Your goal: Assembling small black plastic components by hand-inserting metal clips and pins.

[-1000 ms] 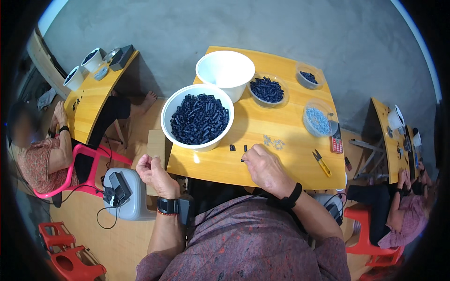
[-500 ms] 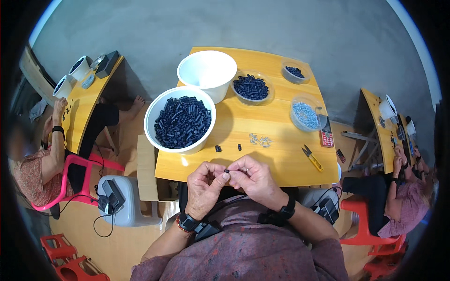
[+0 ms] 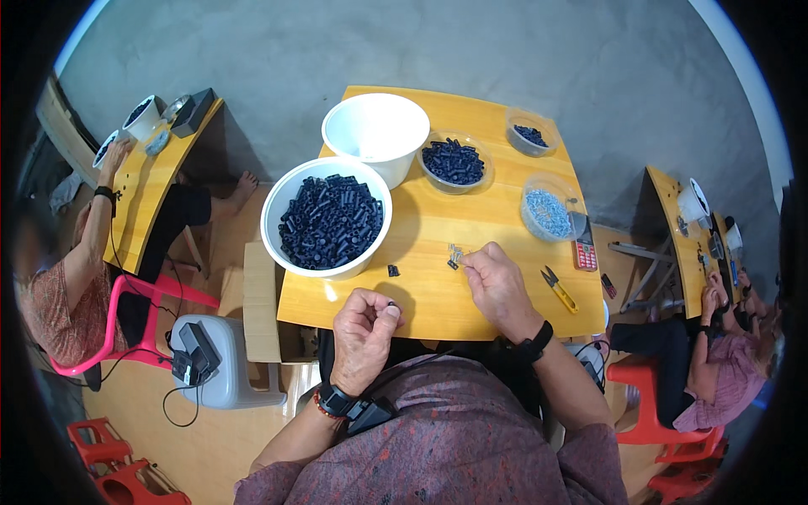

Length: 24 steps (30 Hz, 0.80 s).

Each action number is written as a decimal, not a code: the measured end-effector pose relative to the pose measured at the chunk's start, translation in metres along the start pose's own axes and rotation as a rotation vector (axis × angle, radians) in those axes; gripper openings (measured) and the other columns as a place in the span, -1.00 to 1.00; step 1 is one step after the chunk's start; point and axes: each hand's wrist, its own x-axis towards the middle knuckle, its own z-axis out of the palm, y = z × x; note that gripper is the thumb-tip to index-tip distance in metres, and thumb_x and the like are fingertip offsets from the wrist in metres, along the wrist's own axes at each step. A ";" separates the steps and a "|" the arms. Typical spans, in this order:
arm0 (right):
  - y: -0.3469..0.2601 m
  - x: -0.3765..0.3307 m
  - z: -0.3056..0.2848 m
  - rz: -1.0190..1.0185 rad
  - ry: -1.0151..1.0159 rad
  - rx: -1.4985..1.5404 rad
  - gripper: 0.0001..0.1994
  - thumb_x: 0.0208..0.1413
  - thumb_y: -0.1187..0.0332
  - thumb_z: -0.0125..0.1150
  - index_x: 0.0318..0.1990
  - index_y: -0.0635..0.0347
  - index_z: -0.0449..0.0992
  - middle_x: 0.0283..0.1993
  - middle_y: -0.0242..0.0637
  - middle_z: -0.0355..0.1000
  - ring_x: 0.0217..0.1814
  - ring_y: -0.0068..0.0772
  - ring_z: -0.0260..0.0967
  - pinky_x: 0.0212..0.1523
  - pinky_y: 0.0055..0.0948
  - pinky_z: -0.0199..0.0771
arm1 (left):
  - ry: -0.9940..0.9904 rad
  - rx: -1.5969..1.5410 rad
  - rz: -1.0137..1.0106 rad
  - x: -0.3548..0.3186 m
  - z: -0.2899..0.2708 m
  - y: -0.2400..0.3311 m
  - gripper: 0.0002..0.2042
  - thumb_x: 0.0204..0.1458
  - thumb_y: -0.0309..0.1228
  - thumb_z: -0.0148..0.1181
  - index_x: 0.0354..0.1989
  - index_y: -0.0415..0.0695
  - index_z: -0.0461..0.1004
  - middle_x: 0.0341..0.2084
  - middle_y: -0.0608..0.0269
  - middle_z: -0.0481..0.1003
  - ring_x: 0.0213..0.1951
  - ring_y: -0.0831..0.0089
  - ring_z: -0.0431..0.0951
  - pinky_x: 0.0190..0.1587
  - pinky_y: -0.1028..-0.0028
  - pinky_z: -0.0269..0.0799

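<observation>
- The left hand [image 3: 360, 332] is hanging just over the near edge of the desk [image 3: 429, 299], its thumb and forefinger nipped together on a small dark piece [image 3: 392, 305].
- The right hand [image 3: 502, 290] is hovering beside a little scatter of pale slivers [image 3: 455, 252], its fingers bent inward; from here I can't tell how far its fingertips are parted or whether anything is between them.
- A couple of black parts [image 3: 393, 270] are lying on the wood, a little beyond the left hand.
- A white bucket [image 3: 271, 215] is standing at the left, brimming with black tubes [image 3: 330, 220], and a second white tub [image 3: 370, 126] is touching it behind.
- Yellow-handled snips [image 3: 562, 295] are resting to the right of the right hand, near a red phone [image 3: 585, 252].
</observation>
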 end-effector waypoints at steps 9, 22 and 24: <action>0.002 0.007 0.000 -0.001 -0.085 -0.134 -0.94 0.08 0.52 0.23 -0.29 0.24 0.51 -0.30 -0.09 0.38 -0.27 0.06 0.41 -0.26 -0.11 0.44 | -0.066 0.007 0.017 0.002 -0.003 -0.005 -0.89 0.22 -0.51 0.19 -0.15 -0.21 0.42 -0.34 0.39 0.46 -0.33 0.64 0.49 -0.19 0.58 0.51; -0.029 0.002 -0.012 -0.201 -0.119 -0.002 -0.94 0.13 0.51 0.17 -0.30 0.25 0.42 -0.29 -0.08 0.35 -0.26 0.09 0.41 -0.28 -0.06 0.44 | -0.106 0.066 0.008 0.002 -0.005 -0.002 -0.91 0.22 -0.52 0.20 -0.16 -0.23 0.46 -0.35 0.40 0.49 -0.33 0.65 0.46 -0.18 0.59 0.44; -0.053 0.002 -0.014 -0.215 -0.183 0.067 -0.94 0.14 0.51 0.17 -0.29 0.26 0.41 -0.29 -0.07 0.35 -0.26 0.09 0.41 -0.27 -0.07 0.44 | -0.111 0.086 0.014 0.001 -0.006 -0.003 -0.92 0.22 -0.53 0.18 -0.16 -0.24 0.46 -0.35 0.41 0.49 -0.33 0.66 0.45 -0.19 0.60 0.43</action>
